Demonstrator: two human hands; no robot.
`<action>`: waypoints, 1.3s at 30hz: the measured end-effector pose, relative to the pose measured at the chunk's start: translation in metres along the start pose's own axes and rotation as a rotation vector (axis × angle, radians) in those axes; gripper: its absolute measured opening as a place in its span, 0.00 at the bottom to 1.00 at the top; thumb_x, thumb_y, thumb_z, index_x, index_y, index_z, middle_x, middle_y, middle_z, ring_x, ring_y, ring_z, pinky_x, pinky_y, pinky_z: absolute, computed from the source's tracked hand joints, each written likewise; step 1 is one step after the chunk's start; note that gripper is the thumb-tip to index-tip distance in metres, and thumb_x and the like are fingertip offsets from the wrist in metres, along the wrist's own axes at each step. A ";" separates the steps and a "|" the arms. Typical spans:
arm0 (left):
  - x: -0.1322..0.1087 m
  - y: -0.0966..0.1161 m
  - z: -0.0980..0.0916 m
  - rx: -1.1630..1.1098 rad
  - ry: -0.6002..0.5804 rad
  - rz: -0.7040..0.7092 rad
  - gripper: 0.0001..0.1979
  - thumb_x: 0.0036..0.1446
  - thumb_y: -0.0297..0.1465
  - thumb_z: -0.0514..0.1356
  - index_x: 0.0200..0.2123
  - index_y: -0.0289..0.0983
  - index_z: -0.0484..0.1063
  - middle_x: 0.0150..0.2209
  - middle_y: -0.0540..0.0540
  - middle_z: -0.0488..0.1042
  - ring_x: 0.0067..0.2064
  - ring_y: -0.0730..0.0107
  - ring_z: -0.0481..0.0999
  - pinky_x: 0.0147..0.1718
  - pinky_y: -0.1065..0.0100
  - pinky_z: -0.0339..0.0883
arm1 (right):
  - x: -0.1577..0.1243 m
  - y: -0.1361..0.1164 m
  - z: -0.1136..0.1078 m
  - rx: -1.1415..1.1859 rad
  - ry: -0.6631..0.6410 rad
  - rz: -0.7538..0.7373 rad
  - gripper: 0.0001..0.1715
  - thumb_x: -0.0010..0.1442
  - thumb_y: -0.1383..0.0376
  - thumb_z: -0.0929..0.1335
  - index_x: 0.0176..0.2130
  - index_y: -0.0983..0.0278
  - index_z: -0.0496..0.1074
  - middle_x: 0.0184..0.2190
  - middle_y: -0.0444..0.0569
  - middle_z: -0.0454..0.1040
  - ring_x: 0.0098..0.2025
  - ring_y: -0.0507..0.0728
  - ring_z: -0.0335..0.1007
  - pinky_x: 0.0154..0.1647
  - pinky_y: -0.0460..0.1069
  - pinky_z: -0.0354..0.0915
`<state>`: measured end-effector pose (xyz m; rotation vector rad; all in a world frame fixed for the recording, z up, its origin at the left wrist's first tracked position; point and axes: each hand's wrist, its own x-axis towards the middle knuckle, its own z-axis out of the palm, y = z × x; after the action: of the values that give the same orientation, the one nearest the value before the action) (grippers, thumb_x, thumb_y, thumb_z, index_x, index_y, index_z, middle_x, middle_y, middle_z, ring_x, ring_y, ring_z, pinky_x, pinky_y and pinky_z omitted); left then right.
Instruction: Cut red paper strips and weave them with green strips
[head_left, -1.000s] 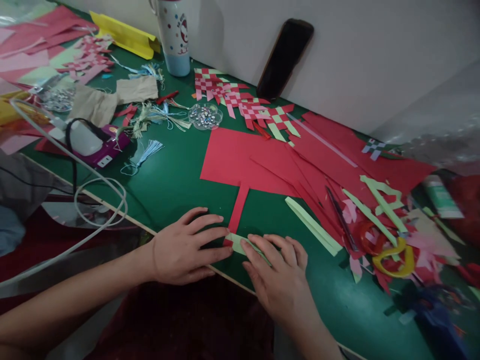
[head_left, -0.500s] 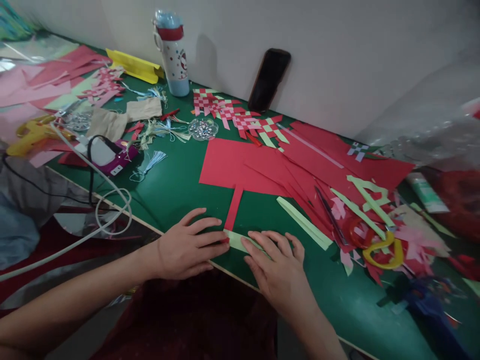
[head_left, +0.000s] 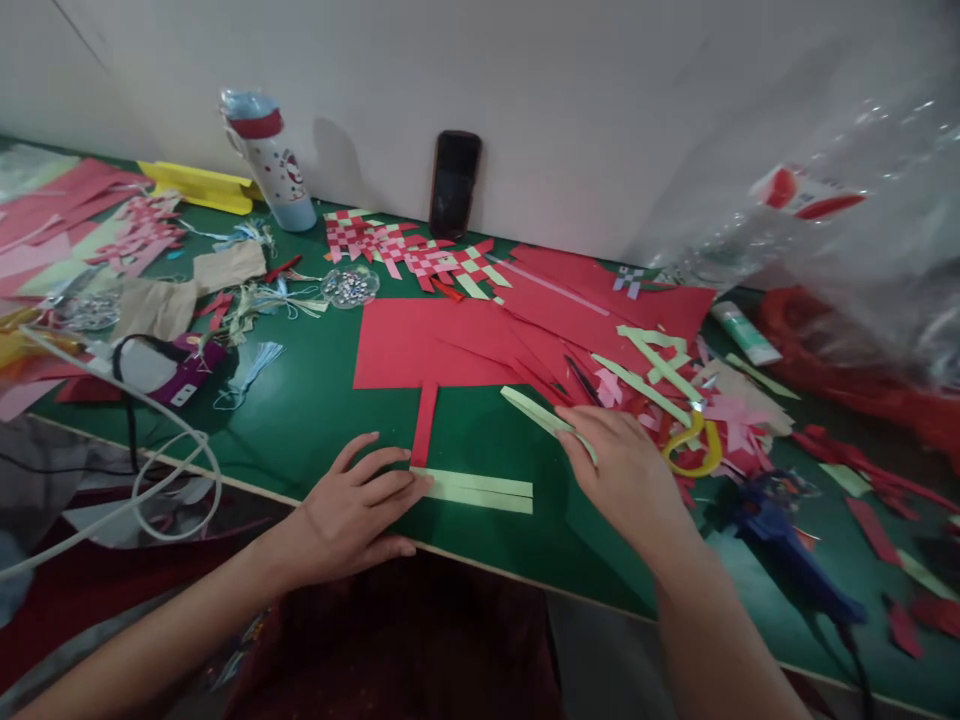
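Near the table's front edge, my left hand lies with its fingers stretched out. Its fingertips press on the spot where a red paper strip meets a pale green folded paper strip. The red strip points away from me, while the green one runs to the right. My right hand has its thumb and fingers closed on a second pale green paper strip, which slants across the table. Part of that strip is hidden by the fingers. Behind both hands lies a red paper sheet.
Yellow-handled scissors lie among paper scraps at right, near a blue glue gun. A phone leans on the wall beside woven paper pieces. A bottle, a bead dish and a white cable are at left.
My right hand has left the first green strip and moved right onto the second one. My left hand stays at the junction of the strips. The camera view has turned to the right.
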<state>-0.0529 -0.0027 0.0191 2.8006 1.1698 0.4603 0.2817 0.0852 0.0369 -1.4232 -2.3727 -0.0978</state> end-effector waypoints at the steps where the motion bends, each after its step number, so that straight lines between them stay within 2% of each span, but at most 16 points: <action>1: 0.000 0.001 0.001 0.007 0.011 -0.004 0.24 0.64 0.44 0.59 0.59 0.38 0.68 0.51 0.46 0.77 0.60 0.57 0.66 0.69 0.50 0.37 | 0.007 0.000 0.004 0.004 -0.034 0.007 0.19 0.69 0.62 0.60 0.51 0.66 0.74 0.46 0.57 0.78 0.48 0.63 0.72 0.49 0.57 0.66; 4: 0.001 0.002 0.002 0.016 0.024 -0.018 0.22 0.64 0.43 0.59 0.57 0.39 0.70 0.50 0.46 0.76 0.60 0.58 0.66 0.69 0.51 0.39 | 0.026 -0.001 0.019 -0.010 -0.118 0.022 0.18 0.68 0.61 0.61 0.49 0.65 0.74 0.44 0.57 0.77 0.46 0.64 0.73 0.45 0.57 0.67; 8: 0.003 0.004 0.001 0.028 0.009 -0.034 0.21 0.64 0.43 0.59 0.56 0.40 0.70 0.52 0.45 0.73 0.61 0.57 0.64 0.69 0.51 0.39 | 0.039 -0.002 0.032 -0.038 -0.159 0.035 0.14 0.67 0.60 0.61 0.41 0.64 0.74 0.37 0.56 0.76 0.41 0.64 0.71 0.40 0.57 0.65; 12: 0.003 0.004 0.002 0.051 0.033 -0.070 0.25 0.61 0.50 0.59 0.55 0.42 0.71 0.55 0.41 0.70 0.64 0.50 0.60 0.67 0.45 0.40 | 0.043 -0.005 0.032 -0.023 -0.178 0.027 0.11 0.65 0.63 0.62 0.35 0.62 0.71 0.33 0.52 0.74 0.38 0.61 0.70 0.39 0.56 0.63; 15: 0.000 0.004 0.008 0.069 0.057 -0.112 0.29 0.58 0.55 0.58 0.56 0.46 0.71 0.61 0.38 0.65 0.67 0.43 0.54 0.65 0.39 0.40 | 0.046 -0.011 0.027 0.004 -0.191 -0.013 0.10 0.64 0.65 0.61 0.33 0.61 0.69 0.32 0.51 0.75 0.37 0.60 0.70 0.40 0.56 0.63; 19: -0.005 0.006 0.015 0.058 0.075 -0.178 0.31 0.56 0.57 0.59 0.59 0.50 0.69 0.66 0.37 0.57 0.69 0.36 0.47 0.64 0.34 0.39 | 0.053 -0.026 0.019 0.110 -0.290 -0.004 0.08 0.64 0.64 0.62 0.34 0.60 0.70 0.30 0.47 0.76 0.33 0.59 0.71 0.33 0.53 0.63; 21: -0.006 0.007 0.015 0.052 0.071 -0.200 0.32 0.56 0.58 0.58 0.60 0.52 0.68 0.67 0.36 0.56 0.70 0.35 0.47 0.63 0.33 0.39 | 0.062 -0.036 0.017 0.132 -0.343 -0.009 0.08 0.64 0.63 0.64 0.36 0.59 0.72 0.31 0.47 0.78 0.34 0.59 0.72 0.33 0.53 0.63; 23: -0.005 0.008 0.013 0.049 0.060 -0.207 0.31 0.57 0.57 0.57 0.60 0.52 0.67 0.67 0.35 0.56 0.70 0.36 0.48 0.62 0.32 0.39 | 0.073 -0.048 0.019 0.106 -0.310 -0.056 0.09 0.64 0.62 0.64 0.41 0.61 0.73 0.37 0.50 0.79 0.40 0.62 0.73 0.39 0.55 0.65; 26: -0.004 0.009 0.008 0.022 0.064 -0.203 0.30 0.58 0.57 0.56 0.59 0.50 0.68 0.65 0.36 0.60 0.69 0.40 0.51 0.64 0.33 0.36 | 0.094 -0.068 0.030 0.139 -0.232 -0.128 0.17 0.67 0.62 0.62 0.52 0.64 0.72 0.46 0.56 0.77 0.49 0.64 0.71 0.49 0.59 0.64; 29: -0.002 0.008 0.005 -0.009 0.078 -0.212 0.29 0.57 0.56 0.58 0.57 0.48 0.70 0.62 0.39 0.64 0.69 0.42 0.53 0.65 0.35 0.31 | 0.111 -0.084 0.046 0.199 -0.268 -0.162 0.20 0.66 0.63 0.62 0.55 0.64 0.71 0.49 0.58 0.76 0.51 0.64 0.70 0.51 0.59 0.63; 33: -0.002 0.008 0.007 -0.040 0.092 -0.238 0.30 0.56 0.56 0.60 0.56 0.48 0.70 0.64 0.37 0.62 0.69 0.41 0.51 0.64 0.33 0.33 | 0.121 -0.092 0.059 0.218 -0.302 -0.171 0.12 0.63 0.64 0.65 0.44 0.62 0.75 0.43 0.54 0.77 0.46 0.62 0.70 0.48 0.57 0.64; 35: -0.003 0.009 0.009 -0.058 0.095 -0.255 0.30 0.55 0.57 0.60 0.55 0.48 0.70 0.66 0.36 0.60 0.70 0.39 0.49 0.64 0.32 0.34 | 0.121 -0.093 0.060 0.233 -0.310 -0.182 0.08 0.62 0.65 0.65 0.38 0.61 0.74 0.39 0.51 0.77 0.43 0.60 0.70 0.46 0.55 0.64; 39: -0.003 0.009 0.014 -0.086 0.108 -0.276 0.31 0.52 0.56 0.63 0.55 0.48 0.70 0.67 0.35 0.58 0.71 0.38 0.46 0.63 0.30 0.36 | 0.118 -0.094 0.055 0.239 -0.288 -0.216 0.06 0.62 0.66 0.65 0.35 0.60 0.72 0.35 0.49 0.77 0.40 0.59 0.70 0.43 0.53 0.64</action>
<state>-0.0444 -0.0106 0.0067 2.5172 1.4917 0.6257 0.1355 0.1518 0.0391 -1.1305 -2.6554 0.3466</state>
